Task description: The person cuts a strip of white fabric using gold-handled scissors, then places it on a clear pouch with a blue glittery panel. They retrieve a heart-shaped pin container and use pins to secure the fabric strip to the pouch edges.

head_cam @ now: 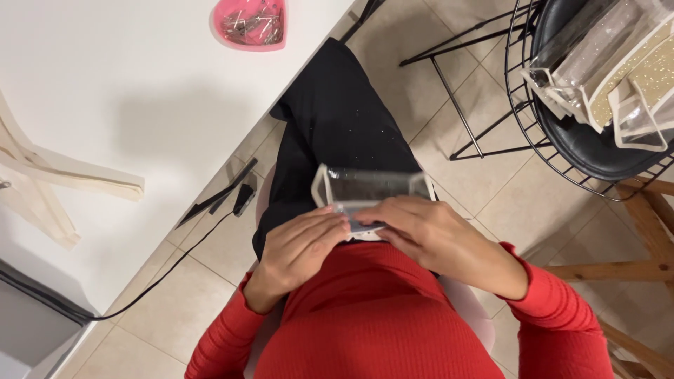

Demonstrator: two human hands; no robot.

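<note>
Single head-worn view, aimed steeply down from close above the lap; the white bench (pixel 126 105) is seen left of it.

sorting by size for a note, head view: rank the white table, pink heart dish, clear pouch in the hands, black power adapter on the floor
1. white table
2. clear pouch
3. pink heart dish, close to the pouch; the pouch sits nearer the camera, so this order is unsure
4. black power adapter
</note>
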